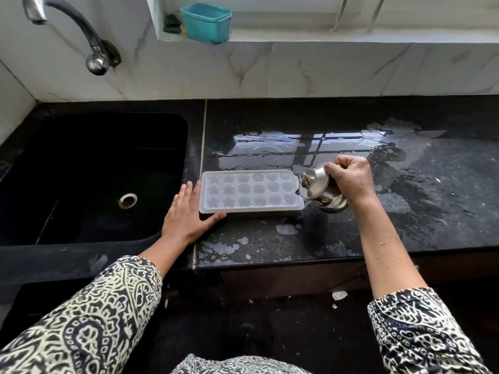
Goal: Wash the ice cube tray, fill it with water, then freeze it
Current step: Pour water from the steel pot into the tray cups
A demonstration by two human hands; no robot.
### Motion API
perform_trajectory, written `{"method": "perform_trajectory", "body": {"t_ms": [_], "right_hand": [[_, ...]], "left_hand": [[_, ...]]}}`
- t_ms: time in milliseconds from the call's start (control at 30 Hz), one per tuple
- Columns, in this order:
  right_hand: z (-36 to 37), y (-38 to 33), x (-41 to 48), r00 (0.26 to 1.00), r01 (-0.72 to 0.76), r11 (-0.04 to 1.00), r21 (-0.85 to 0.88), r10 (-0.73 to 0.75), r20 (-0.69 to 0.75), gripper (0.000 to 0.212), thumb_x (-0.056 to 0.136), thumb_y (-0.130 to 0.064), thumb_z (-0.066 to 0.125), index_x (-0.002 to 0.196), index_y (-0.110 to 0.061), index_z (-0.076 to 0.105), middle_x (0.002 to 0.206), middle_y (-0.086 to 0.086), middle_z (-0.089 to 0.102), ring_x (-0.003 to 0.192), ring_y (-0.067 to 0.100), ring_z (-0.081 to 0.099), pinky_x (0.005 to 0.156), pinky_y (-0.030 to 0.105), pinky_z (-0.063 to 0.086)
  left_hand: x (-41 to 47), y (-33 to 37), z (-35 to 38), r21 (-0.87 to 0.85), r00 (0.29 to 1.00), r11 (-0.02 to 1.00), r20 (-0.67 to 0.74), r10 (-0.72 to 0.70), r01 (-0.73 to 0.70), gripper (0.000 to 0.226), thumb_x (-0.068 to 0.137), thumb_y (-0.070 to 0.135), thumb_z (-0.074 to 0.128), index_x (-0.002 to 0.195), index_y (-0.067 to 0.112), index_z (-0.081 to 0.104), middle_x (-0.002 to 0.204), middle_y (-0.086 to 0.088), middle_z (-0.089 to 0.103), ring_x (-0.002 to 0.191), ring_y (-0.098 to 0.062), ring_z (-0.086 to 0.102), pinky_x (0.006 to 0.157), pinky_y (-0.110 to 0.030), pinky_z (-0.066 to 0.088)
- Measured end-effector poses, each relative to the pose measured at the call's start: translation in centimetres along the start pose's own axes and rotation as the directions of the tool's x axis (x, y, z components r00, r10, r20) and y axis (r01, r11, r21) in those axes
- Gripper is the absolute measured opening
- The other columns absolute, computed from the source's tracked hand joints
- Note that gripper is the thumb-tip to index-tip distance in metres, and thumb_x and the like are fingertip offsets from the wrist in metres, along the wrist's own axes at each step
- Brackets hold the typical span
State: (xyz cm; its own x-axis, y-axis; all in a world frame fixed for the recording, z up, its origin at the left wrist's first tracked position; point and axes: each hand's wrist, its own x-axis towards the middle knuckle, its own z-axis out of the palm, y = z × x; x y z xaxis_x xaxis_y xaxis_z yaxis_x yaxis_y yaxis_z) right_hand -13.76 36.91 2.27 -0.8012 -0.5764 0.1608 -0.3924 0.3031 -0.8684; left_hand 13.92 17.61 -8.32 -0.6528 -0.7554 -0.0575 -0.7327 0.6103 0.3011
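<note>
A translucent white ice cube tray (pixel 251 191) with several star- and heart-shaped cells lies flat on the black counter, just right of the sink. My left hand (pixel 186 214) rests flat against its left end, fingers spread, thumb along the front edge. My right hand (pixel 351 179) grips a small lidded steel jug (pixel 320 188), tilted toward the tray's right end, its spout at the tray's corner.
A black sink (pixel 89 179) with a round drain lies to the left, a steel tap (pixel 67 28) above it on the marble wall. Puddles cover the wet counter (pixel 297 147) behind and in front of the tray. A teal tub (pixel 206 22) stands on the window sill.
</note>
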Motion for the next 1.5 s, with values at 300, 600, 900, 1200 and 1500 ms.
{"method": "perform_trajectory", "body": {"t_ms": [300,600,900,1200,1500], "right_hand": [[-0.09,-0.18,-0.13,1.0,0.016,1.0,-0.021,-0.016,0.003,0.034,0.08,-0.012,0.064,0.052,-0.014,0.045,0.051,0.0,0.044,0.049,0.009,0.041,0.048,0.018,0.037],[-0.04,-0.27,-0.24,1.0,0.014,0.999,-0.03,-0.015,-0.008,0.038,0.08,-0.011,0.064,0.05,-0.015,0.042,0.05,-0.002,0.041,0.045,0.002,0.038,0.046,0.014,0.034],[0.01,0.09,-0.16,1.0,0.018,0.999,-0.032,-0.018,-0.004,0.039,0.08,-0.011,0.064,0.048,-0.016,0.041,0.049,-0.002,0.04,0.045,0.005,0.036,0.041,0.009,0.03],[-0.16,0.0,-0.12,1.0,0.006,1.0,0.01,-0.006,-0.005,0.04,0.08,-0.013,0.064,0.049,-0.018,0.04,0.051,-0.001,0.041,0.05,0.01,0.038,0.049,0.021,0.035],[-0.35,0.4,-0.07,0.997,-0.076,0.982,0.173,0.076,0.007,0.042,0.079,-0.008,0.063,0.048,-0.018,0.036,0.047,-0.005,0.036,0.047,0.008,0.033,0.048,0.021,0.031]], "left_hand": [[-0.01,0.04,-0.03,-0.005,1.0,1.0,0.0,0.0,0.0,0.111,0.071,0.085,0.033,0.153,0.022,-0.007,0.162,-0.004,-0.005,0.148,-0.015,-0.009,0.117,-0.031,-0.007],[0.0,0.01,0.0,-0.009,1.0,1.0,-0.004,0.002,-0.002,0.112,0.071,0.085,0.033,0.154,0.022,-0.006,0.162,-0.004,-0.004,0.148,-0.015,-0.009,0.118,-0.032,-0.006],[0.06,-0.07,0.08,-0.013,1.0,1.0,0.0,0.004,-0.004,0.113,0.069,0.087,0.032,0.153,0.021,-0.006,0.162,-0.004,-0.004,0.148,-0.015,-0.009,0.119,-0.033,-0.005],[0.03,-0.08,0.06,-0.012,1.0,1.0,0.004,0.0,0.001,0.113,0.069,0.087,0.031,0.153,0.022,-0.007,0.162,-0.004,-0.005,0.148,-0.015,-0.01,0.119,-0.033,-0.006],[0.03,-0.1,0.05,-0.009,1.0,1.0,0.002,0.003,-0.003,0.113,0.07,0.086,0.032,0.153,0.021,-0.007,0.162,-0.005,-0.004,0.148,-0.016,-0.009,0.118,-0.033,-0.005]]}}
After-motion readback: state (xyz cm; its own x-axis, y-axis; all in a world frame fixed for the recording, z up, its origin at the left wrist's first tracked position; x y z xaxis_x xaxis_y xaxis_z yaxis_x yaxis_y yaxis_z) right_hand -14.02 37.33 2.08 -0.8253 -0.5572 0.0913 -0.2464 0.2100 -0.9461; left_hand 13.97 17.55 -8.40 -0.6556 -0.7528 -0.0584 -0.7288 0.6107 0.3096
